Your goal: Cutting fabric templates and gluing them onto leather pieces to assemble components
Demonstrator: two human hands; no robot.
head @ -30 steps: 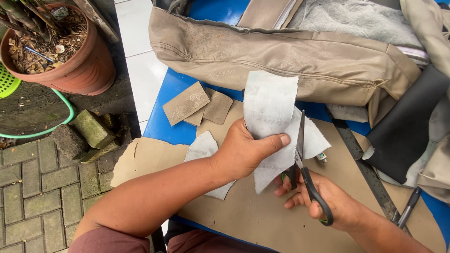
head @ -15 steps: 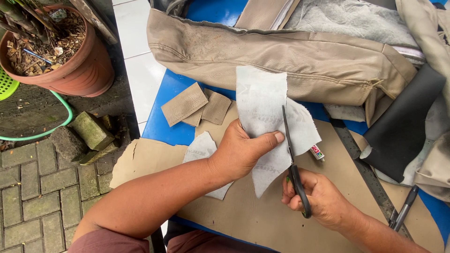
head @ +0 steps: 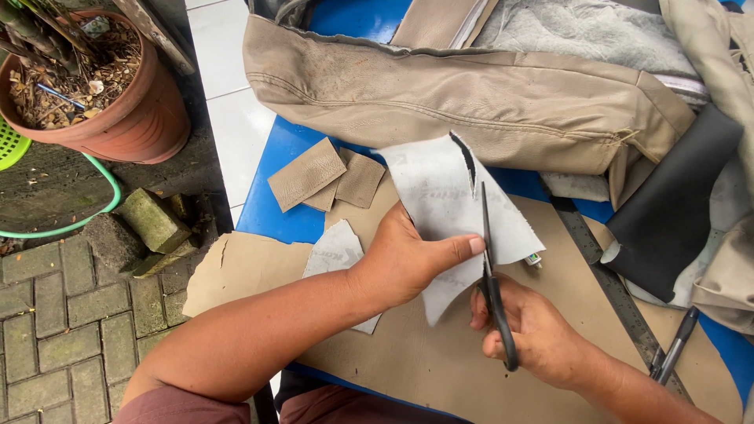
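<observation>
My left hand (head: 408, 259) pinches a pale grey piece of leather (head: 440, 196) and holds it up above the tan sheet (head: 440, 361) on the blue table (head: 275, 212). A cut runs down from the piece's top edge. In my right hand (head: 534, 334) is a pair of black-handled scissors (head: 491, 275), blades pointing up and set into the piece along that cut. A second grey offcut (head: 338, 251) lies under my left wrist.
Small tan leather scraps (head: 322, 177) lie on the table's left part. A large tan upholstery cover (head: 471, 94) fills the far side, with a black piece (head: 675, 204) at the right. A metal ruler (head: 613, 290) and pen (head: 675, 345) lie right. A clay plant pot (head: 102, 86) stands left.
The scissors have moved left and up along the grey piece, and the cut at its top has opened wider. My left hand shifted slightly with the piece.
</observation>
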